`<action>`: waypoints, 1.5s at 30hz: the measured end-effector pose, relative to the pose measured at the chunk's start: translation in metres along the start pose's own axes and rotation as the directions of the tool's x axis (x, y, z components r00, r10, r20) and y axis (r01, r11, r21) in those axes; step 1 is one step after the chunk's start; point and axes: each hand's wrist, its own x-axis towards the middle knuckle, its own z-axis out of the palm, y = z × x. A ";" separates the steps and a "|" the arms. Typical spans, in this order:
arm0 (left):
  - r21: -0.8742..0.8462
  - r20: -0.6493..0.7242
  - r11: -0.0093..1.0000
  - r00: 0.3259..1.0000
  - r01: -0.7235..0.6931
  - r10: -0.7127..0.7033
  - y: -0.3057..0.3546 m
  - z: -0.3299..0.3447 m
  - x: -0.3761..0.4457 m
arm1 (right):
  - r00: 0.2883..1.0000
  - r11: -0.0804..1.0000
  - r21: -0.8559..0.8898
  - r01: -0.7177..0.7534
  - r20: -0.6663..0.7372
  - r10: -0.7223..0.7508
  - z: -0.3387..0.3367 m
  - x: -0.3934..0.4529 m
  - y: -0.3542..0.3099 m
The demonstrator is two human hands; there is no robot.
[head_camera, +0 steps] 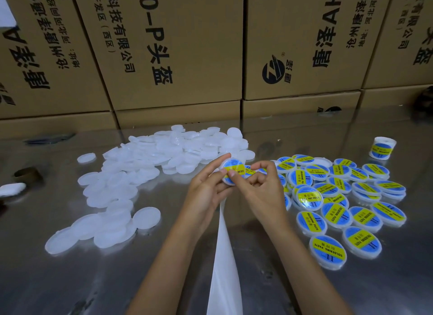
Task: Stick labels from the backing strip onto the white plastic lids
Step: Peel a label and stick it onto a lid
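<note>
Round white plastic lid [230,174] held mid-frame by left hand [206,188], blue-and-yellow label [235,169] pinched onto it by right hand [255,185], white backing strip [222,256] hung below, unlabelled lids [145,164] piled left, labelled lids [337,197] spread right

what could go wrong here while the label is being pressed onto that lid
1. The lid is held off the table between the left hand and right hand, so the label may set crooked or wrinkle as the right thumb rubs it.
2. The backing strip hangs loosely between the forearms; a wrist could snag or crease it.
3. The labelled lids crowd right beside the right hand, so a nudge might scatter them.
</note>
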 end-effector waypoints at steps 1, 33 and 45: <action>-0.044 0.002 0.999 1.000 0.011 -0.011 0.001 0.000 0.000 | 1.000 1.000 -0.020 0.001 -0.011 -0.001 -0.001 0.000 0.001; 0.272 -0.248 0.947 0.939 -0.171 0.240 0.000 -0.008 -0.002 | 0.953 0.822 -0.483 0.301 0.191 -0.237 0.001 -0.010 0.006; 0.391 0.106 0.917 0.994 -0.079 0.040 -0.005 -0.003 -0.004 | 0.980 0.941 -0.283 0.184 -0.020 -0.198 -0.009 0.001 0.007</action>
